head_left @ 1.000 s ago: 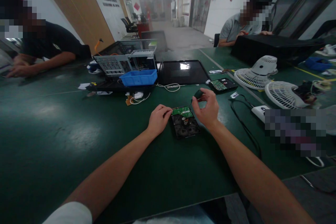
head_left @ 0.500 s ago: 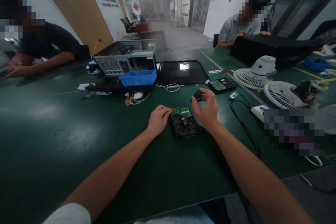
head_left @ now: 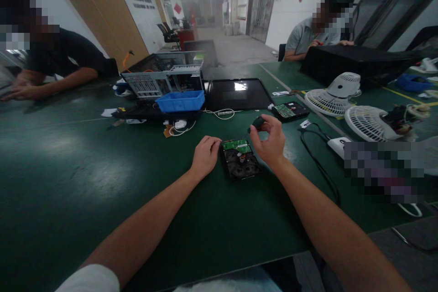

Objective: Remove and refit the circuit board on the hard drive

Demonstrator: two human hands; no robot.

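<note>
A hard drive point(head_left: 242, 169) lies on the green table in front of me, its green circuit board point(head_left: 237, 146) facing up along the far end. My left hand point(head_left: 205, 156) is at its far left corner, fingers closed together with the tips against the edge. My right hand point(head_left: 270, 140) is closed around the short dark handle of a screwdriver point(head_left: 257, 122), just above the drive's far right corner. The handle leans, and its shaft is hard to make out beside the board.
An opened computer case point(head_left: 150, 84) with a blue tray point(head_left: 181, 101) stands beyond, near a black panel point(head_left: 236, 93). A second hard drive point(head_left: 290, 110), fan parts point(head_left: 323, 101) and a power strip point(head_left: 338, 144) with a black cable lie right. Two people sit across the table.
My left fingertips have drawn back slightly to the left at the drive's corner. My right hand and the screwdriver have hardly moved.
</note>
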